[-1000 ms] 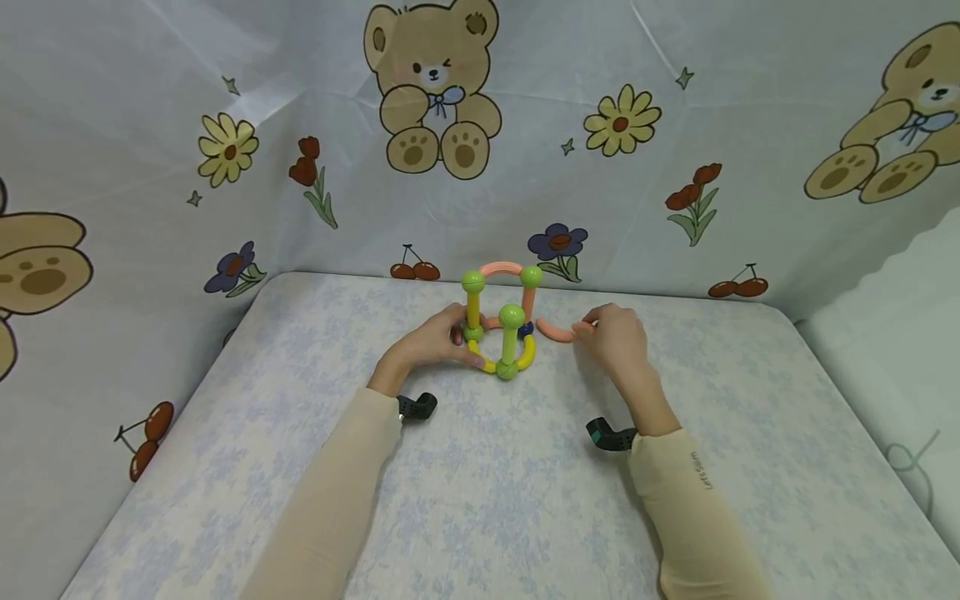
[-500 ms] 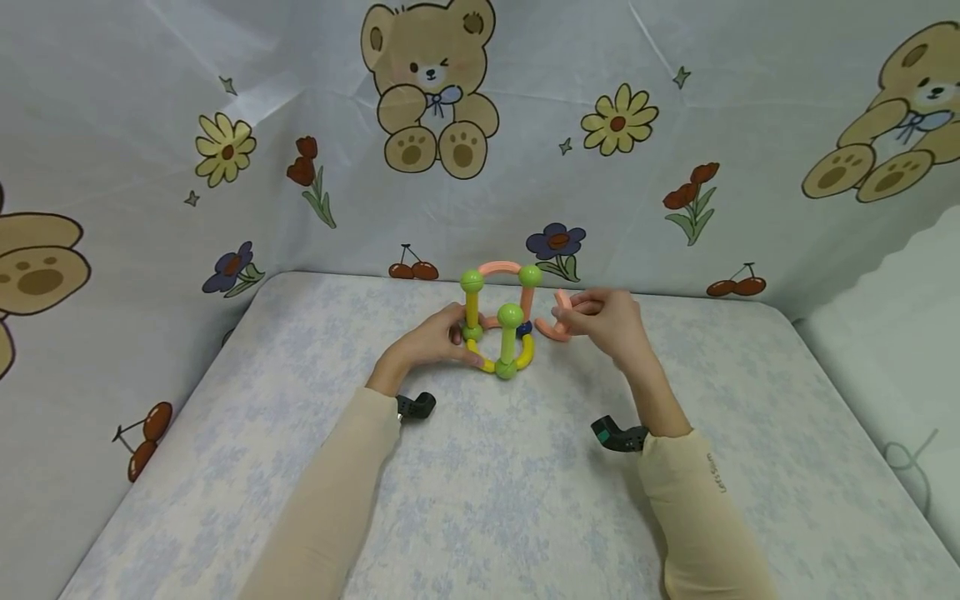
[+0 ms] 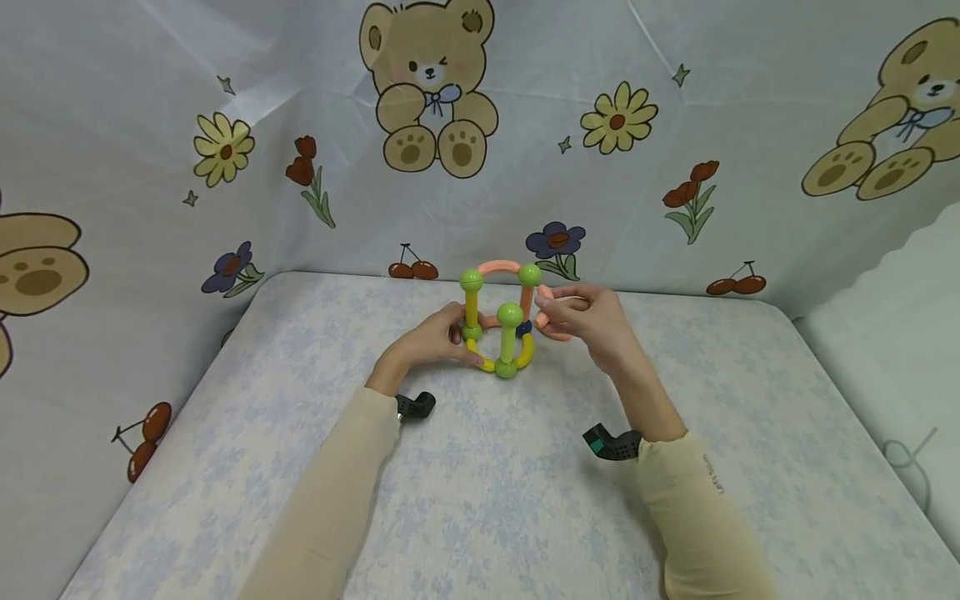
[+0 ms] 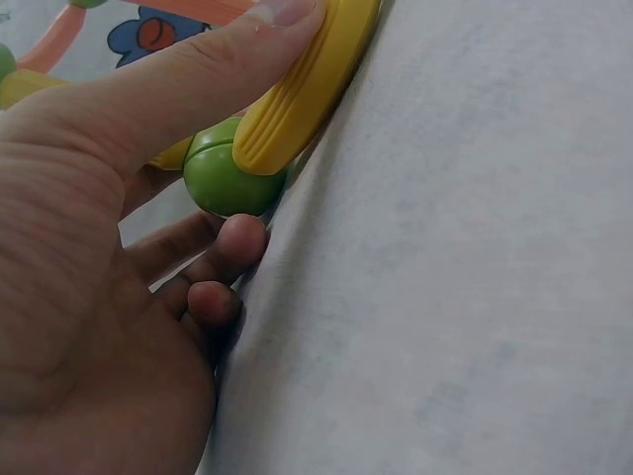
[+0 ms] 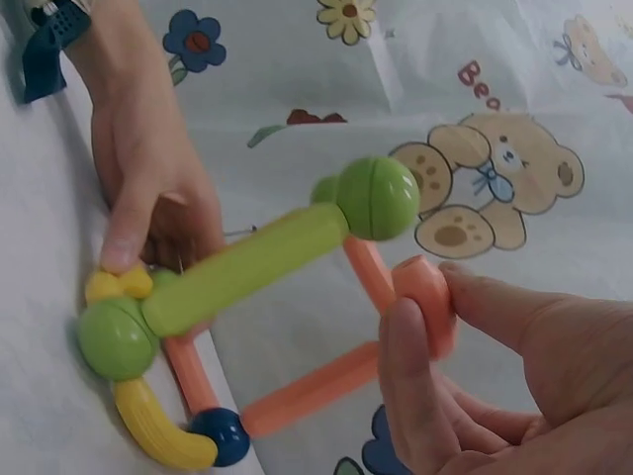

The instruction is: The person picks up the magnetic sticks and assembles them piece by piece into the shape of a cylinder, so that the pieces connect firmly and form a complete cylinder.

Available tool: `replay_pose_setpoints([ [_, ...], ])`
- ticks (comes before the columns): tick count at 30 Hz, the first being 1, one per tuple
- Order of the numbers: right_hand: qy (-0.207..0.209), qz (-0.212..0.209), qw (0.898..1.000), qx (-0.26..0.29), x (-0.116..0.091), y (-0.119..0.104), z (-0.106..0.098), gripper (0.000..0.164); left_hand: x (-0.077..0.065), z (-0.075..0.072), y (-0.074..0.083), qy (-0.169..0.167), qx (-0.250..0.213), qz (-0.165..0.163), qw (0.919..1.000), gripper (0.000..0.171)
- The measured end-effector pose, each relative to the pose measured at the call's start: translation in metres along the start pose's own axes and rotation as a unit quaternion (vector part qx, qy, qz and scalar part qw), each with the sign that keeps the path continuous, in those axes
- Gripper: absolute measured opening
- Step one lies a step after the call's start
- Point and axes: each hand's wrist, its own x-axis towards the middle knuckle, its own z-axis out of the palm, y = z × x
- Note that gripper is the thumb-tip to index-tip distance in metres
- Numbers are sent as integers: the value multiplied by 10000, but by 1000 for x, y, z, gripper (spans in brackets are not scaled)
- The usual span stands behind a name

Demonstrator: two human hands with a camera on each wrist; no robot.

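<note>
A toy frame of magnetic rods and balls stands on the table, with a light green rod [image 3: 507, 344] upright at its front, topped by a green ball [image 3: 510, 314]. My left hand [image 3: 431, 337] steadies its left side. The left thumb presses a yellow curved rod [image 4: 307, 99] at the base, and the other fingers curl behind a green ball [image 4: 223, 183]. Between thumb and fingers, my right hand [image 3: 596, 321] pinches a salmon curved rod [image 5: 425, 297] beside the frame's right side. A second salmon curved rod [image 3: 559, 337] lies beneath that hand, partly hidden. A dark blue ball [image 5: 220, 437] joins the base rods.
The table [image 3: 487, 500] wears a pale floral cover. Behind it hangs a white cloth [image 3: 322, 75] printed with bears and flowers. Black wrist cameras sit on the left wrist [image 3: 416, 406] and right wrist [image 3: 611, 443]. A thin cord [image 3: 911, 467] lies off to the right.
My right hand has lifted one salmon curved rod off the table and carried it left, up to the frame. The left hand and the frame have stayed in place.
</note>
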Motion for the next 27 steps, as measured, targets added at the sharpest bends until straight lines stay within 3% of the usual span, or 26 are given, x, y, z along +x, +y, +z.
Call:
replay_pose_setpoints([
  [6, 280, -73, 9986, 439, -2, -1, 14, 49, -2, 0, 2, 10, -53, 63, 10000, 62],
  [12, 462, -82, 9975, 520, -2, -3, 23, 50, 5, 0, 0, -51, -192, 794, 9966, 65],
  [14, 499, -123, 9970, 572, -2, -2, 24, 49, 4, 0, 1, -39, -210, 680, 9975, 65],
  [18, 531, -219, 9957, 725, -2, -1, 26, 49, 0, -1, 2, 18, -93, 121, 9999, 65],
  [23, 535, -231, 9953, 768, 0, 1, 26, 44, 1, 0, 0, -17, -131, 72, 9999, 63],
  [27, 234, -11, 9979, 610, 1, 5, 21, 35, 4, 1, -2, -8, -146, 314, 9994, 64],
])
